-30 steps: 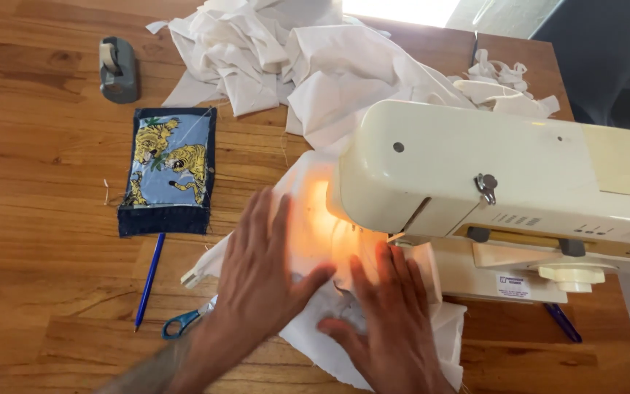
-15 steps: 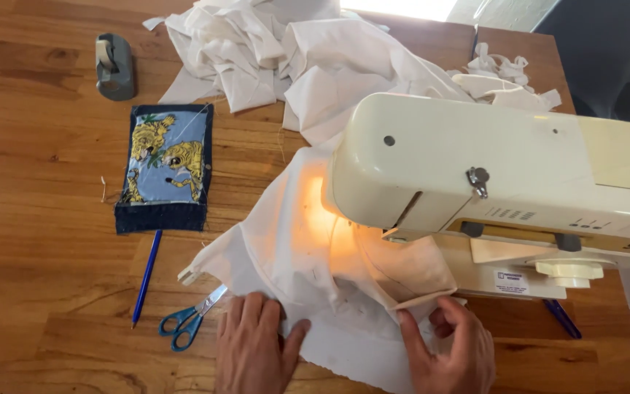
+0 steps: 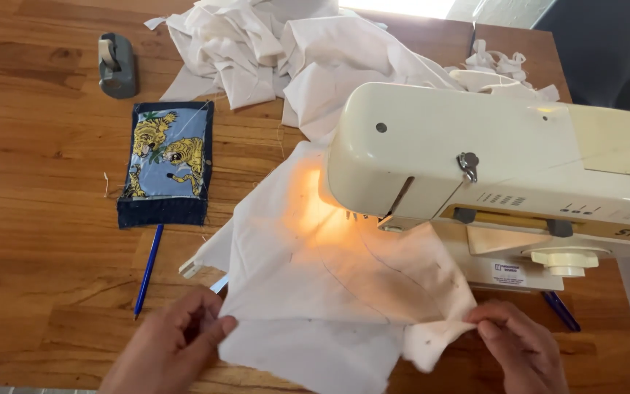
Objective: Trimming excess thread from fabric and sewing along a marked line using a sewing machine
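White cloth (image 3: 329, 292) lies under the machine (image 3: 490, 175), drawn seam line unsewn; left hand (image 3: 169, 346) and right hand (image 3: 523, 343) each pinch an edge nearest the person.

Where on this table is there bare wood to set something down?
Bare wood lies left of the pouch, below the tape dispenser, out to the table edge. The far side is crowded with cloth; the sewing machine fills the right.

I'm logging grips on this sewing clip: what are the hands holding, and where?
Both pinch the white fabric piece: left hand at its left edge, right hand at its lower right corner.
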